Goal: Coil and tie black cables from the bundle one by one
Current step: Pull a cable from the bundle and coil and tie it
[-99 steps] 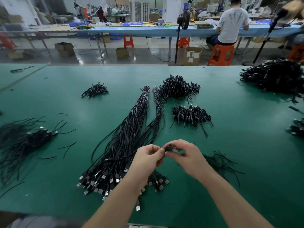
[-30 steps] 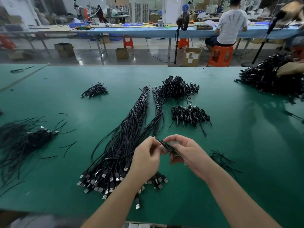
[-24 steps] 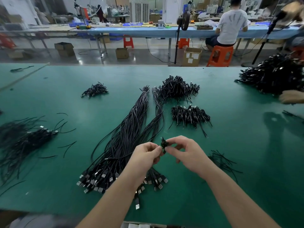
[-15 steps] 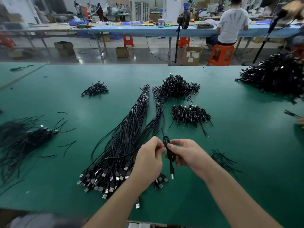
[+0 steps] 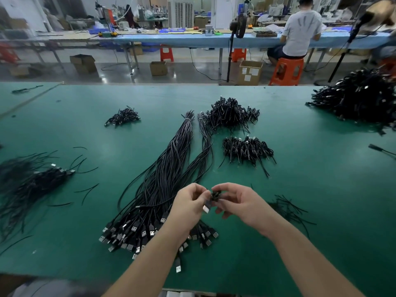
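Note:
A long bundle of straight black USB cables [image 5: 169, 174] lies on the green table [image 5: 300, 189], plugs fanned out near me. Above its plug end, both hands hold one small coiled black cable [image 5: 215, 195] between them. My left hand [image 5: 189, 205] pinches it from the left, with its silver plug [image 5: 206, 208] poking out below. From the right, the fingertips of my right hand [image 5: 240, 202] pinch the coil. Two piles of coiled, tied cables [image 5: 230, 113] [image 5: 246, 147] sit behind the hands.
A loose heap of short black ties [image 5: 287, 207] lies right of my right hand. More cable heaps sit at the left [image 5: 27, 185], far left [image 5: 123, 117] and far right [image 5: 360, 97]. A person on an orange stool [image 5: 287, 70] works at a distant bench.
The cable hung as a long loop with its plug dangling half a second ago. Now it is drawn into a tight small coil between my fingertips, and my hands are closer together.

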Motion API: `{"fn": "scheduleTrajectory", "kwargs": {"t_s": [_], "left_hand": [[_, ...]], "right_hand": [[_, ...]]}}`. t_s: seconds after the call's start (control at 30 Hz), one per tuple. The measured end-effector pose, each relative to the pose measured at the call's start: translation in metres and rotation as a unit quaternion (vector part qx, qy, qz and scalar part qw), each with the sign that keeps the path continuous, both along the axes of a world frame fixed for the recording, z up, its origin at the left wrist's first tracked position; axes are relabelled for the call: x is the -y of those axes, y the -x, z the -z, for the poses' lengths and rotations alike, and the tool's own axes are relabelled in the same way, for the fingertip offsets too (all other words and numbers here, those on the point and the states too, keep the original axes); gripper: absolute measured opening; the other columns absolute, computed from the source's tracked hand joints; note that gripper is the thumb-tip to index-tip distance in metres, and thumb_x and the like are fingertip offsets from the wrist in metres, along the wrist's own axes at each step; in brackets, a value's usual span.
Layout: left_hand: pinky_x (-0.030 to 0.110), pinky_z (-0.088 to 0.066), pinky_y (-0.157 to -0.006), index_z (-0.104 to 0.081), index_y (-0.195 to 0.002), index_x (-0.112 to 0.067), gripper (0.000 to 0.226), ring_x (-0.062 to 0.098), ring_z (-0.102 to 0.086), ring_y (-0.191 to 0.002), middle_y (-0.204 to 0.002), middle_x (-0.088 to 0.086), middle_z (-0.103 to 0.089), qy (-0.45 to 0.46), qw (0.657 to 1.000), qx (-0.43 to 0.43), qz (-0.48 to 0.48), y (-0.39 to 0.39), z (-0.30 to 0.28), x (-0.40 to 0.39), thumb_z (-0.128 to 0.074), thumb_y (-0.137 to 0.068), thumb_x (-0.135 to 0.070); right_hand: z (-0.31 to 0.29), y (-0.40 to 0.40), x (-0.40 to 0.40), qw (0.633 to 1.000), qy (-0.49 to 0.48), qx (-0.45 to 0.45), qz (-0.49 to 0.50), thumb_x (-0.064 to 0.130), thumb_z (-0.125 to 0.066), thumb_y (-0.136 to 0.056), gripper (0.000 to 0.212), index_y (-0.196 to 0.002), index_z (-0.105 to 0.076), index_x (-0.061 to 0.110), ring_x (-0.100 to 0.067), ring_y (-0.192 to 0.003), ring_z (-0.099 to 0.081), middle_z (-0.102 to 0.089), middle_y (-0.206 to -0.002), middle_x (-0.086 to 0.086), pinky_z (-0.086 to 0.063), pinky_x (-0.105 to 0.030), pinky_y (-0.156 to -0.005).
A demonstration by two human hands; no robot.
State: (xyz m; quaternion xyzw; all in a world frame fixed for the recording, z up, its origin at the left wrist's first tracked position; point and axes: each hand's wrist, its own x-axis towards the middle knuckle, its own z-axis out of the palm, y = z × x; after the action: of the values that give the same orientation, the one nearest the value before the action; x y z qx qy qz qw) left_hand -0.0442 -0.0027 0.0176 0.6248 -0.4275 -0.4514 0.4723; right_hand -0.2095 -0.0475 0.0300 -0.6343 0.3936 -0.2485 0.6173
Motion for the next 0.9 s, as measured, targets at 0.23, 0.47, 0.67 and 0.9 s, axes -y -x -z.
{"fn": "scheduleTrajectory", "kwargs": {"t_s": [0.23, 0.47, 0.67, 0.9], "left_hand": [[0.018, -0.045, -0.062, -0.059, -0.085, -0.016, 0.014, 0.004, -0.050, -0.063, -0.072, -0.004, -0.061, 0.060, 0.992, 0.108, 0.001, 0.006, 0.004, 0.002, -0.061, -0.098, -0.011], [0.025, -0.036, -0.070, -0.053, -0.091, -0.020, 0.012, 0.015, -0.047, -0.087, -0.082, -0.013, -0.053, 0.138, 0.917, 0.374, 0.024, 0.006, 0.013, 0.001, -0.054, -0.100, -0.013], [0.012, -0.047, -0.065, -0.066, -0.089, -0.022, 0.007, -0.004, -0.058, -0.067, -0.077, -0.008, -0.066, 0.069, 0.990, 0.121, -0.018, 0.002, 0.009, 0.007, -0.066, -0.096, -0.020], [0.018, -0.045, -0.059, -0.072, -0.083, -0.020, 0.012, 0.003, -0.052, -0.060, -0.067, -0.009, -0.062, 0.030, 0.995, 0.093, -0.012, -0.002, 0.014, 0.011, -0.069, -0.094, -0.024]], "right_hand": [[0.004, -0.009, -0.002, 0.992, 0.049, -0.096, 0.072, 0.031, -0.051, -0.104, 0.041, -0.075, -0.070, 0.008, -0.013, -0.048, -0.050, -0.063, -0.056, -0.001, -0.042, -0.025, -0.049], [0.008, -0.008, 0.001, 0.991, 0.026, -0.100, 0.084, 0.033, -0.059, -0.100, 0.046, -0.064, -0.063, 0.005, -0.016, -0.046, -0.048, -0.061, -0.053, -0.003, -0.042, -0.024, -0.047], [0.010, -0.009, 0.001, 0.992, 0.064, -0.052, 0.091, 0.025, -0.058, -0.101, 0.032, -0.074, -0.071, 0.013, -0.013, -0.052, -0.058, -0.068, -0.062, -0.003, -0.049, -0.024, -0.052], [0.024, -0.011, 0.004, 0.981, 0.123, -0.127, 0.077, 0.037, -0.045, -0.105, 0.046, -0.070, -0.067, 0.017, -0.006, -0.046, -0.054, -0.069, -0.061, 0.003, -0.045, -0.019, -0.049]]}}
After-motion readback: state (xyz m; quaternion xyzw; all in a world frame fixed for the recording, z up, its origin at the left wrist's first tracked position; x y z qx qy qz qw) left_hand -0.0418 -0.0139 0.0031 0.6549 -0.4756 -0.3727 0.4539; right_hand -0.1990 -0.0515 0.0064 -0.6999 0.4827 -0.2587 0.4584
